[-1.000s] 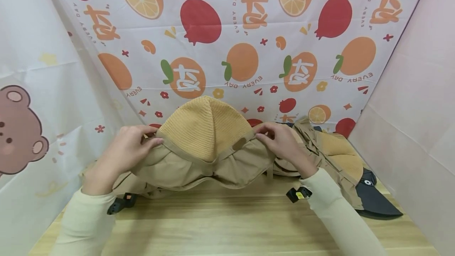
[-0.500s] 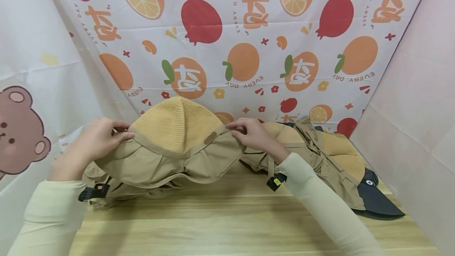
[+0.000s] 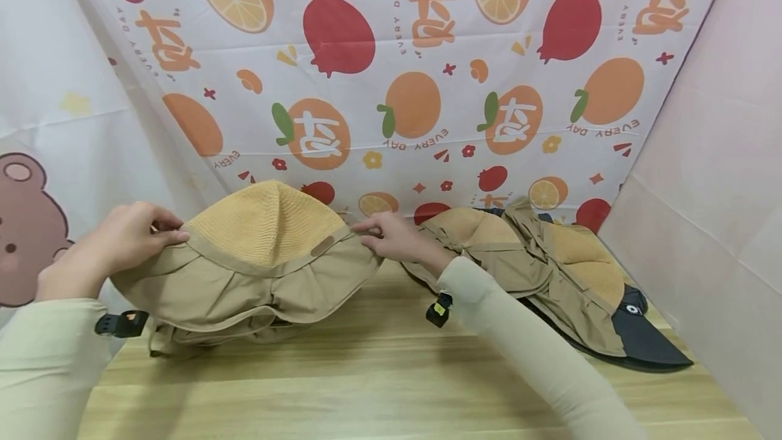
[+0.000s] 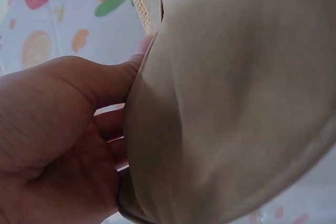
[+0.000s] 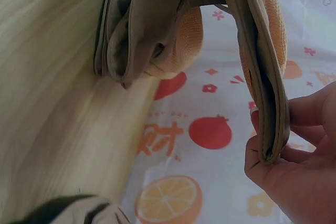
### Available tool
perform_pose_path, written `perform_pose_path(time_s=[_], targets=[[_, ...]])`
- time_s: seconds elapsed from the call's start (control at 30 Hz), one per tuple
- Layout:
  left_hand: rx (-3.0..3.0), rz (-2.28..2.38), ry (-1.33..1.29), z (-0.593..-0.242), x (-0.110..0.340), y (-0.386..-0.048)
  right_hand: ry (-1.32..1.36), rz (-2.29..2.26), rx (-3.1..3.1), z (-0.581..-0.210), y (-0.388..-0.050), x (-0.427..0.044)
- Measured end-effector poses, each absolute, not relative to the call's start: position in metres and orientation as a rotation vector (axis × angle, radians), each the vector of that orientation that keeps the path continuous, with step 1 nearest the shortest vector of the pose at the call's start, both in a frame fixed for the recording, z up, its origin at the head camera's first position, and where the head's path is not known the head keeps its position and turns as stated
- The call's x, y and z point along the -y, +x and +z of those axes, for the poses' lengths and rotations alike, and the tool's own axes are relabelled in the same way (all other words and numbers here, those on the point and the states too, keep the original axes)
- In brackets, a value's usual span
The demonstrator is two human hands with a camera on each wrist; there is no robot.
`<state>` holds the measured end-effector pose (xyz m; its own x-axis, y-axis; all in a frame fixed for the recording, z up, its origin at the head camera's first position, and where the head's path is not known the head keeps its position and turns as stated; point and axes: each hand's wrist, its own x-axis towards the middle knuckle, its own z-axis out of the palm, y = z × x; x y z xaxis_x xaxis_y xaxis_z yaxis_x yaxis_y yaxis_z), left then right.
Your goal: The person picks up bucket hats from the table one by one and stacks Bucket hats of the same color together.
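Note:
Between the two hands hangs a sun hat [image 3: 269,223] with a yellow knitted crown, a tan fabric brim and a small brown tag. My left hand [image 3: 131,240] pinches its left side where crown meets brim. On the opposite side my right hand [image 3: 397,240] pinches the hat; in the right wrist view, thumb and fingers close round the folded brim [image 5: 268,129]. The left wrist view is mostly filled by tan brim fabric [image 4: 226,103] beside the left hand [image 4: 68,135]. Beneath the held hat, another tan hat [image 3: 244,333] lies on the table, largely covered.
On the right of the wooden table [image 3: 342,392], several tan and yellow hats [image 3: 489,243] lie overlapping. A dark visor brim [image 3: 650,341] sticks out from them at the right. A fruit-print curtain [image 3: 366,39] hangs behind, with pale curtains on both sides.
Both hands have carried the pinched hat to the left, over the hat lying there, and slightly lower at the end. More of the hats on the right has come into view.

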<state>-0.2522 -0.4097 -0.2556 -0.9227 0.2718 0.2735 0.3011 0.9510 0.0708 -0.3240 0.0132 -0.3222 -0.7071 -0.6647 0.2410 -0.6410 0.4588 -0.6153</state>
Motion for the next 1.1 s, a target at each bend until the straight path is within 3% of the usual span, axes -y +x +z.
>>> perform_pose_path(time_s=[0.37, 0.77, 1.1], targets=[[2.927, -0.143, -0.401, -0.262, 0.438, -0.264, -1.087, -0.962, -2.609, -0.333, -0.331, 0.022], [3.013, -0.221, -0.437, -0.299, 0.455, -0.282, -1.000, -0.871, -2.671, -0.368, -0.336, 0.043], [2.989, -0.288, -0.465, -0.315, 0.458, -0.282, -0.956, -0.889, -2.684, -0.374, -0.338, 0.050]])
